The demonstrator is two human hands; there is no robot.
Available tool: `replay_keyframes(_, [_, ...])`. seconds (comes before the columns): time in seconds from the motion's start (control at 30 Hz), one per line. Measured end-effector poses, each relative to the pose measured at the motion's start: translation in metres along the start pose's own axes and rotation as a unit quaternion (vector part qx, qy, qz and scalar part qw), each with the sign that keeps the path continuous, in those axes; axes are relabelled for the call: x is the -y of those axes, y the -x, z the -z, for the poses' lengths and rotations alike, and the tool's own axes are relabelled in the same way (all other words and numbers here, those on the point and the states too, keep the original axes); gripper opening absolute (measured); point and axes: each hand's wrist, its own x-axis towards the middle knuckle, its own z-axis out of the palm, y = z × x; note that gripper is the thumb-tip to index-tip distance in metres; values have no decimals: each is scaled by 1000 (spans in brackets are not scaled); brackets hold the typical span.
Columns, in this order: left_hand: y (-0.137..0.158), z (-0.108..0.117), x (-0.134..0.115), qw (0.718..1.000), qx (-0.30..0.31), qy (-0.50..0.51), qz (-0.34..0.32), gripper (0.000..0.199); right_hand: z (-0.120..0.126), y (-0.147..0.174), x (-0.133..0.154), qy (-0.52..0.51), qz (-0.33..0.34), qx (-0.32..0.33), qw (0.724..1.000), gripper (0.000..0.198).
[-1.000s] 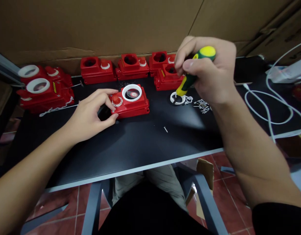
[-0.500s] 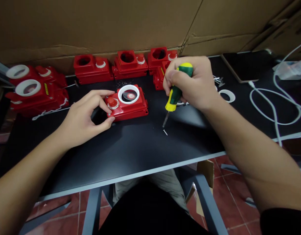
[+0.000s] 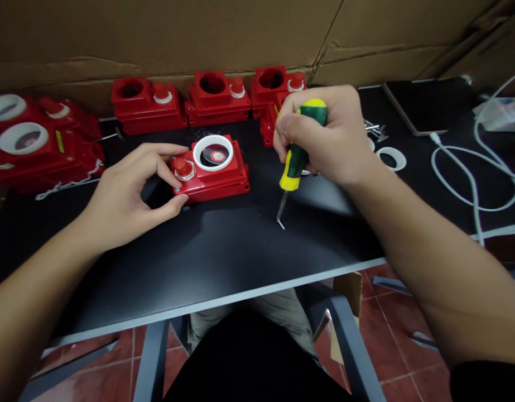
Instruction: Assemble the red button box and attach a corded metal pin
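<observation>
Red box (image 3: 217,188) on black tabletop (image 3: 207,268) ahead of us | our left hand (image 3: 125,195) pinching its left end, thumb and fingers | our right hand (image 3: 330,134) wrapped round screwdriver (image 3: 298,160), tip at small screw (image 3: 281,224) | other red boxes (image 3: 150,116) behind, along cardboard (image 3: 177,39)

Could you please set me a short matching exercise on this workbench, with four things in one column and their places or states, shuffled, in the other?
Things
1. left hand
2. screwdriver
3. small screw
4. white cable

Places and states
A. lying on the black table, by the metal tool tip
B. looped beside a flat dark device
C. at the left end of the nearest red box
D. green and yellow, gripped in the right hand

Right pairs: 1-C, 2-D, 3-A, 4-B
</observation>
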Motion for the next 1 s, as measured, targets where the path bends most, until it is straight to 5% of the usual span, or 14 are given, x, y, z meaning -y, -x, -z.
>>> replay_keyframes(0.5, [0, -1, -2, 1000, 2, -6, 8, 27, 10, -17, -12, -136, 31, -118, 983, 25])
replay_keyframes(0.8, [-8, -7, 3, 988, -52, 137, 51, 75, 13, -13, 1, -123, 0, -174, 977, 22])
replay_keyframes(1.0, [-33, -7, -17, 995, 22, 86, 40, 78, 17, -16, 1, -178, -17, -186, 966, 24])
